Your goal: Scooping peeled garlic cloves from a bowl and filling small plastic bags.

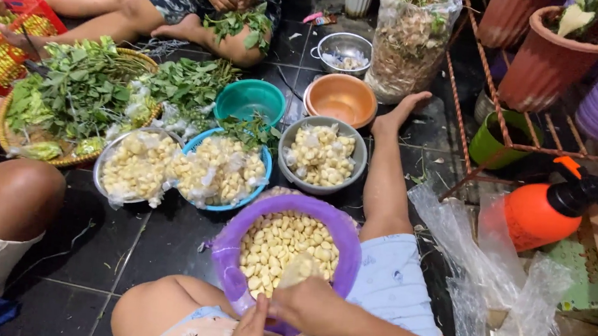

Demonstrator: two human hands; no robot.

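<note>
Bowl: round purple plastic bowl (pixel 340 228), upright on the person's lap, lower centre of the frame.
Contents: heaped pale yellow peeled garlic cloves (pixel 275 248), filling it nearly to the rim.
Bag: small clear plastic bag (pixel 298 269) with a few cloves, over the bowl's near edge.
</note>
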